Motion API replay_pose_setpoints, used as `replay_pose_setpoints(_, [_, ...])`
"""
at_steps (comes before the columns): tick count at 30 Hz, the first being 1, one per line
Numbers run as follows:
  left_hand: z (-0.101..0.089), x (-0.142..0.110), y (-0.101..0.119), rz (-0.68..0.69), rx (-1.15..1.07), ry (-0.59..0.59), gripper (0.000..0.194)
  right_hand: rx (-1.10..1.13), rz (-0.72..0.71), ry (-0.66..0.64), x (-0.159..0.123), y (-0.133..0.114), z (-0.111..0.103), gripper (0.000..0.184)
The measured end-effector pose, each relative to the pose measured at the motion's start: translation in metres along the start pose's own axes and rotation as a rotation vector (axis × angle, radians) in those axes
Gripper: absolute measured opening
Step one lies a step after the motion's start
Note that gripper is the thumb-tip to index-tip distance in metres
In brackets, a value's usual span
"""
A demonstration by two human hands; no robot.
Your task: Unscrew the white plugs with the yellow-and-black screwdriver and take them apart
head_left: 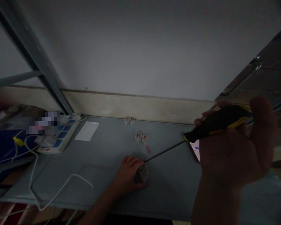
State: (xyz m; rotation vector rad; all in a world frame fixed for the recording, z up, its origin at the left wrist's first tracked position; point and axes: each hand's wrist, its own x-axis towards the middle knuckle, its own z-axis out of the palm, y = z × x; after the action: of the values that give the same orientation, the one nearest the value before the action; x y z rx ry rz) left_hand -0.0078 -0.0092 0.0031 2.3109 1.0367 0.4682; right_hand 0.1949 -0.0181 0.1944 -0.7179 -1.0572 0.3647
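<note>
My right hand is wrapped round the black and yellow handle of a screwdriver. Its long thin shaft slants down to the left, and the tip is close to the fingers of my left hand. Between that hand's thumb and fingers, on the grey tabletop, is a small pale plug part. Whether the tip touches the part, I cannot tell. Beyond it lie two similar plug parts side by side, with brass-coloured bits on them. Another pair of plug parts sits near the wall.
To the left are a white power strip with blue sockets and a looping white cable. A white paper lies beside the strip. A phone with a lit screen is partly behind my right hand. A metal frame rises at the left.
</note>
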Motion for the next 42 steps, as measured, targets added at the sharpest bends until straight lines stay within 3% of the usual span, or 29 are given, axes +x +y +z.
replay_pose_setpoints(22, [0.000,0.002,0.002,0.001,0.000,0.004,0.069,0.133,0.075,-0.076,-0.018,0.011,0.015,0.041])
replay_pose_setpoints(33, [0.000,0.002,0.003,0.002,-0.005,0.005,0.066,0.024,-0.008,-0.133,-0.023,0.009,0.020,0.034])
replay_pose_setpoints(36, [0.001,0.002,0.002,0.002,0.003,0.008,0.065,-0.072,-0.089,-0.137,-0.022,0.007,0.026,0.044])
replay_pose_setpoints(38, [0.001,0.002,0.002,0.006,0.010,0.013,0.065,-0.133,-0.108,-0.194,-0.020,0.004,0.027,0.049])
replay_pose_setpoints(42, [0.001,0.001,0.002,0.008,0.012,0.025,0.065,-0.094,-0.057,-0.391,-0.015,-0.002,0.027,0.038])
